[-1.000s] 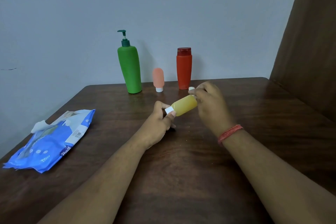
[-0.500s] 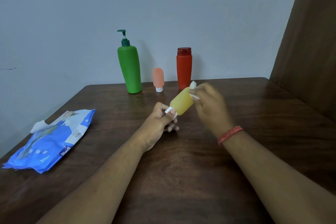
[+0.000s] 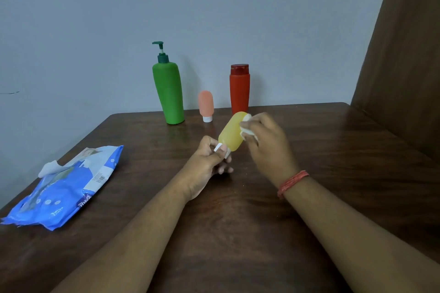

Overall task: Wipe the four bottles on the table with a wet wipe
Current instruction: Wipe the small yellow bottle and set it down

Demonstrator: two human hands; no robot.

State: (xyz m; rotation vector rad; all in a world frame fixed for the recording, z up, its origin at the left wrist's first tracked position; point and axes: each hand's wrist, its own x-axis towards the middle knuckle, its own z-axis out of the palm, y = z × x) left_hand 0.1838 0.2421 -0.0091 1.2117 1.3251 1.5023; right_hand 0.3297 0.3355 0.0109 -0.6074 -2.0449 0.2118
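Note:
My left hand (image 3: 209, 162) pinches the white cap of a small yellow bottle (image 3: 232, 132), which tilts up and away above the table. My right hand (image 3: 266, 143) grips a white wet wipe (image 3: 247, 127) and presses it against the bottle's upper right side. Along the wall at the back stand a tall green pump bottle (image 3: 168, 95), a small pink bottle (image 3: 206, 106) on its white cap, and a red bottle (image 3: 239, 88).
A blue pack of wet wipes (image 3: 66, 188) lies at the left of the dark wooden table (image 3: 333, 162), with a wipe sticking out of its top. A brown panel (image 3: 404, 54) rises at the right.
The yellow bottle has tipped from nearly lying flat to more upright. My right hand with the wipe has slid from the bottle's far end to its side.

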